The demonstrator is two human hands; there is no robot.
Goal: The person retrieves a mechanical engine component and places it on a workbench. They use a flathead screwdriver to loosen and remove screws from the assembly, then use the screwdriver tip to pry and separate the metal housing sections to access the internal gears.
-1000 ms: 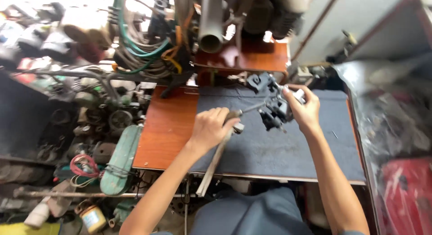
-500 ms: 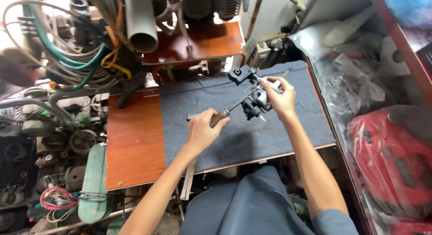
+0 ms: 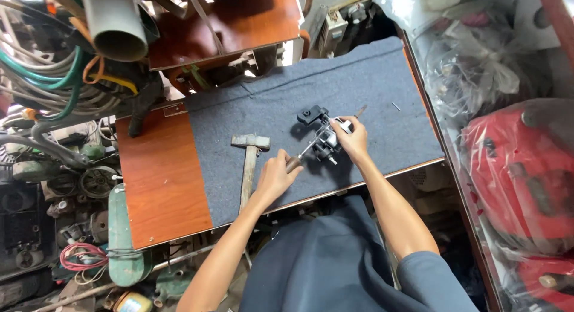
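Two hands at work: my left hand grips a screwdriver, tip in the small black metal part my right hand pinches on the grey felt mat. A hammer lies just beside; clear plastic bags hold unclear items.

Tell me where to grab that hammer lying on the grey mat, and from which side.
Take the hammer by its wooden handle, low down near the table's front edge, coming from above. It lies flat, with its head pointing away and its handle running toward the person. The left hand sits just right of it, so approaching from its left looks clearer.
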